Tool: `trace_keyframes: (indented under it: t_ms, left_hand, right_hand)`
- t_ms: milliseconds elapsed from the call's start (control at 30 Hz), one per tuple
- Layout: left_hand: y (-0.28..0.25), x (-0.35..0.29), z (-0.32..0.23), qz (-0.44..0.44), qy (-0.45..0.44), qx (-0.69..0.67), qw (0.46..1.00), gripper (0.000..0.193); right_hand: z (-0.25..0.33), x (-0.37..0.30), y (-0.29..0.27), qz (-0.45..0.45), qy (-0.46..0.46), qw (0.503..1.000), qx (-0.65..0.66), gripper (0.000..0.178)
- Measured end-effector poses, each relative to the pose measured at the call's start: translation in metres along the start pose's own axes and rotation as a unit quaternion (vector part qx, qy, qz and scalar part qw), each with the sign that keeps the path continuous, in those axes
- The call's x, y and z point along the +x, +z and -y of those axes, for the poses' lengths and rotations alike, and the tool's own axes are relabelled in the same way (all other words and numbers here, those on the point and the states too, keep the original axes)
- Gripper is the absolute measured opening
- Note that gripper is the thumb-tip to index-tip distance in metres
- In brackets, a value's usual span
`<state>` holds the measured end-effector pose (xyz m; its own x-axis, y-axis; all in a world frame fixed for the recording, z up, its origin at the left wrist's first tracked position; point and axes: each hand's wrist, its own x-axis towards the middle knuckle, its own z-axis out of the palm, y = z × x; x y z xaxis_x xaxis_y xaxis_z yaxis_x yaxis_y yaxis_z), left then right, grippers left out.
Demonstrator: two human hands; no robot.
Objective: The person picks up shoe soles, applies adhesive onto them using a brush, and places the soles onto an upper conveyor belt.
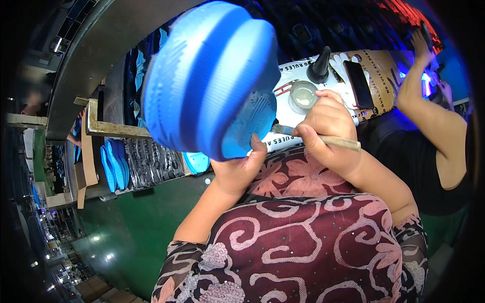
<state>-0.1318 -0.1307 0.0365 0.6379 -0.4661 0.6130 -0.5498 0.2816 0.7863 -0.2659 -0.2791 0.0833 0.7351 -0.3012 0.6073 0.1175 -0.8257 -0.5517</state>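
My left hand (240, 169) grips a large blue ribbed foam shoe sole (202, 76), held up tilted close to the camera. The thumb presses on its inner edge, and the other fingers are mostly hidden behind it. In my right hand (331, 126) is a brush with a wooden handle (341, 143). Its dark bristles (277, 128) are right beside the sole's lower right edge; whether they touch it I cannot tell. Just beyond my right fingers stands a small clear cup (303, 97) with pale liquid in it.
A black cone-shaped object (319, 68), white gloves (337, 68) and a dark phone (357, 83) lie beyond the cup, on printed cardboard (381, 81). Blue soles (115, 164) line the left bench beside a metal frame (118, 129). A person's bare arm (429, 108) reaches in at right.
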Motion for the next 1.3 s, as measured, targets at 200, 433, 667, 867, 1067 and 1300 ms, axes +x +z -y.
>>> trace_keyframes:
  t_ms: [200, 433, 667, 867, 1067, 1300]
  left_hand:
    - [-0.001, 0.014, -0.008, 0.053, 0.03, 0.021, 0.998, 0.025]
    - [-0.01, 0.059, -0.047, 0.08, -0.167, -0.094, 0.978, 0.069]
    - [0.074, 0.126, -0.103, 0.462, -0.359, -0.249, 0.772, 0.079]
    - [0.269, 0.259, -0.129, 0.311, -0.389, -0.451, 0.74, 0.039]
    - [0.287, 0.23, -0.141, 0.357, -0.24, -0.397, 0.81, 0.049]
    - [0.106, 0.121, -0.01, 0.425, -0.295, -0.073, 0.853, 0.04]
  right_hand:
    - [-0.001, 0.002, -0.024, -0.012, 0.01, 1.0, -0.013, 0.017]
    - [-0.039, -0.026, -0.043, -0.117, 0.067, 0.99, 0.032, 0.022]
    - [-0.051, -0.065, -0.079, -0.156, 0.136, 0.978, 0.03, 0.023]
    - [-0.051, -0.078, -0.097, -0.175, 0.175, 0.969, 0.014, 0.029]
    - [-0.066, -0.093, -0.107, -0.202, 0.181, 0.962, 0.012, 0.028]
    - [-0.078, -0.094, -0.097, -0.194, 0.187, 0.962, 0.032, 0.028]
